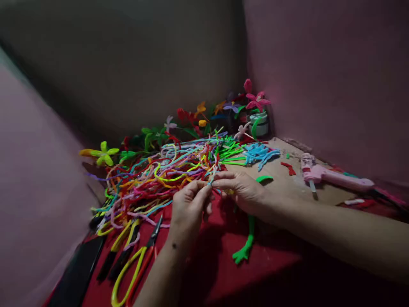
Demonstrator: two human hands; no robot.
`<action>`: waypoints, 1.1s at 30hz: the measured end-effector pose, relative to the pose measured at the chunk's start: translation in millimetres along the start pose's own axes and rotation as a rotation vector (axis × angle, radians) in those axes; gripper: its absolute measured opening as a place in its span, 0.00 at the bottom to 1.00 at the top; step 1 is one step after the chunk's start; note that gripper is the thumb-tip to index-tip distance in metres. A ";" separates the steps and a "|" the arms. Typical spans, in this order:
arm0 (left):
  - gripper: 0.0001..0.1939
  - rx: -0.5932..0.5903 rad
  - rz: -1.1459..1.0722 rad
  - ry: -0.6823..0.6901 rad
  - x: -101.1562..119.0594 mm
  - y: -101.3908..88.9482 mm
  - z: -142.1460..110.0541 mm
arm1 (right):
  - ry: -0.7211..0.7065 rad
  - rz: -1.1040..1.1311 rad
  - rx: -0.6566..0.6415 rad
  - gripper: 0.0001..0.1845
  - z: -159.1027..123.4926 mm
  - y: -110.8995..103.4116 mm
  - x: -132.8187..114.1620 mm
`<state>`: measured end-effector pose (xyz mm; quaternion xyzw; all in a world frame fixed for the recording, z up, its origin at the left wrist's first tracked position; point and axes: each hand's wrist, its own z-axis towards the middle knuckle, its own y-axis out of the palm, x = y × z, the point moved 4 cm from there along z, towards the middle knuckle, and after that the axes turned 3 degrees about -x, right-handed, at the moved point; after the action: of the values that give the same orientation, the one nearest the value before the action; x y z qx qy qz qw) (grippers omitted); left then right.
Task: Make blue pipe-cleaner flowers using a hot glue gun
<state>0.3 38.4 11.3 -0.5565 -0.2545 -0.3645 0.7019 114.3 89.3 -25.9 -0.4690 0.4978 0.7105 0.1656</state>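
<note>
Left hand [188, 207] and right hand [244, 192] are brought together at the fingertips, a small pale blue piece of pipe cleaner [210, 183] pinched between thumb and fingers of each, above a red surface [204, 260]. Just beyond the fingers and to their left, a tangled heap of multicolored pipe cleaners [150, 183] is spread, flanked on its right by green pipe cleaners [231, 150] and a blue bundle [260, 154]. Fuzzy flowers, among them a pink flower [256, 101] and a yellow-green flower [104, 154], are lined up behind. A bent green length [251, 232] is seen below the right hand. Yellow-and-red-handled scissors [147, 245] are laid at lower left; a pink glue gun [338, 177] is placed at right, partly over brown board [271, 187].
</note>
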 end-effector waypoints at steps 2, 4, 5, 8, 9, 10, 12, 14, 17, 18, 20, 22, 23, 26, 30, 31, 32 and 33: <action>0.07 0.164 0.211 0.177 4.7 0.8 -3.7 | 0.004 0.042 0.015 0.06 -0.8 0.9 0.7; 0.05 0.287 0.411 0.333 8.4 3.5 -7.6 | -0.002 0.067 0.030 0.06 -1.6 1.4 1.2; 0.06 0.338 0.519 0.418 10.2 5.3 -9.3 | -0.008 0.077 0.036 0.05 -2.0 1.6 1.3; 0.08 0.398 0.773 0.555 10.5 10.4 -11.0 | -0.033 0.067 0.069 0.06 -3.6 1.6 1.3; 0.09 0.397 0.818 0.569 9.7 11.2 -10.6 | -0.038 0.056 0.077 0.06 -4.3 2.1 1.0; 0.09 0.393 0.830 0.573 9.1 11.2 -10.3 | -0.041 0.043 0.080 0.06 -5.1 3.1 0.4; 0.09 0.384 0.744 0.565 8.9 9.0 -10.0 | -0.060 0.006 0.068 0.06 -6.9 6.2 -2.5; 0.07 0.369 0.558 0.531 10.1 5.2 -10.2 | -0.116 -0.057 0.027 0.05 -8.7 10.2 -7.8; 0.05 0.310 0.248 0.353 10.2 1.0 -9.3 | -0.214 -0.179 -0.042 0.04 -10.4 13.1 -15.4; 0.05 0.280 0.133 0.264 9.0 0.6 -8.8 | -0.233 -0.212 -0.056 0.04 -10.3 12.6 -16.9; 0.05 0.200 -0.112 0.080 5.5 2.0 -8.0 | -0.256 -0.253 -0.075 0.04 -9.2 10.1 -18.5; 0.05 0.120 -0.339 -0.054 2.8 4.4 -7.3 | -0.261 -0.247 -0.088 0.03 -7.4 7.0 -18.7; 0.05 0.087 -0.427 -0.095 2.1 4.9 -6.7 | -0.238 -0.221 -0.101 0.03 -6.2 5.7 -17.7; 0.06 -0.008 -0.611 -0.159 1.4 3.6 -4.2 | -0.093 -0.111 -0.183 0.07 -4.4 6.1 -11.5; 0.08 -0.143 -0.654 -0.187 2.2 1.6 -1.5 | -0.043 -0.067 -0.231 0.10 -6.8 9.2 -9.9; 0.09 -0.148 -0.612 -0.172 2.7 1.4 -0.9 | -0.058 -0.052 -0.207 0.08 -7.1 8.8 -10.6; 0.09 -0.138 -0.559 -0.149 3.3 1.6 -0.4 | -0.067 -0.032 -0.175 0.07 -7.1 7.9 -11.1; 0.10 -0.117 -0.506 -0.123 3.8 2.3 0.0 | -0.070 -0.006 -0.141 0.06 -6.7 6.7 -11.0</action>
<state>4.4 37.8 12.8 -0.5360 -0.4063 -0.5080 0.5381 118.6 83.0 -13.4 -0.4558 0.4391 0.7592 0.1518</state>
